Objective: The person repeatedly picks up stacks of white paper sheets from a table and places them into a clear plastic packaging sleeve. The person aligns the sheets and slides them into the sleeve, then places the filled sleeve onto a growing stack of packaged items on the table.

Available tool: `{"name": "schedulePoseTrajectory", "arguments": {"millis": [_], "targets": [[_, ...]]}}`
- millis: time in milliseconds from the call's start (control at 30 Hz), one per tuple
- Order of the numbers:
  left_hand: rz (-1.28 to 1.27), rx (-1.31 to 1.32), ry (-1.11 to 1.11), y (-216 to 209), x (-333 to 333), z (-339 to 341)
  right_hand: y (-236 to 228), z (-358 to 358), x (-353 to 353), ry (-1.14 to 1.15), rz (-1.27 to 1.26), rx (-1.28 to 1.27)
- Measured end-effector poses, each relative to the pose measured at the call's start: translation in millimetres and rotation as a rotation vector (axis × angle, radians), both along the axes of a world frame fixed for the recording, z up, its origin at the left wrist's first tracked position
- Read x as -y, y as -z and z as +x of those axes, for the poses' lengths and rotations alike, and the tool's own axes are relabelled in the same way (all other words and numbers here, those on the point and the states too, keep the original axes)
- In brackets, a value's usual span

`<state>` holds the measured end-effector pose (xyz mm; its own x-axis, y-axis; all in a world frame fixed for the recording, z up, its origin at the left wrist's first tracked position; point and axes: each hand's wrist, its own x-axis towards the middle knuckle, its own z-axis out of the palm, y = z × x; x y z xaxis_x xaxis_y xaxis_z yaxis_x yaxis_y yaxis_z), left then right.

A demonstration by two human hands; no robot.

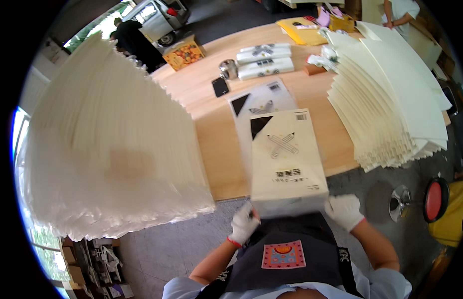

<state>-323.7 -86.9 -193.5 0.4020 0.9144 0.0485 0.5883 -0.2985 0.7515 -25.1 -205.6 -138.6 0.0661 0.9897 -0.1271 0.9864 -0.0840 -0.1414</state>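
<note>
A clear plastic bag (285,168) printed with crossed pencils and a black corner, with cream paper inside it, lies over the table's near edge. Its see-through end hangs toward me. My left hand (245,223), in a white glove, is closed at the left corner of that end. At the right corner my right hand (344,211), gloved too, has its fingers closed on the bag. The fingertips of both hands are partly hidden. Beyond it, partly covered, lies another printed bag (240,110) flat on the wood.
A tall pile of white-wrapped sheets (111,139) fills the left side. Fanned cream paper stacks (376,112) sit at the right. Rolls of printed bags (266,68), a phone (220,87), a tape roll (228,69) and a fruit-print carton (183,54) stand farther back. Two people are beyond the table (211,169).
</note>
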Motion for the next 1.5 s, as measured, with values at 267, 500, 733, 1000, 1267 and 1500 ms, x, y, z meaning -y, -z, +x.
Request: {"name": "schedulePoseTrajectory", "arguments": {"millis": [267, 500, 733, 1000, 1267, 1500], "targets": [[-0.454, 0.205, -0.191, 67, 24, -48, 84, 21, 28, 0.495, -0.056, -0.466], [-0.541, 0.048, -0.132, -4, -30, 30, 130, -4, -18, 0.768, 0.092, -0.993], [0.018, -0.057, 0.297, -230, -40, 76, 95, -53, -69, 0.679, 0.158, -1.798], [1.093, 0.214, -0.198, -422, -24, -17, -171, -68, -228, -0.182, 0.368, -1.731], [1.136, -0.507, -0.661, -562, -123, -326, -396, -201, -285, -0.554, 0.132, -1.524], [1.064, 0.597, -0.89, -353, -100, -304, -332, -164, -281, -0.6, 0.07, -1.545]]}}
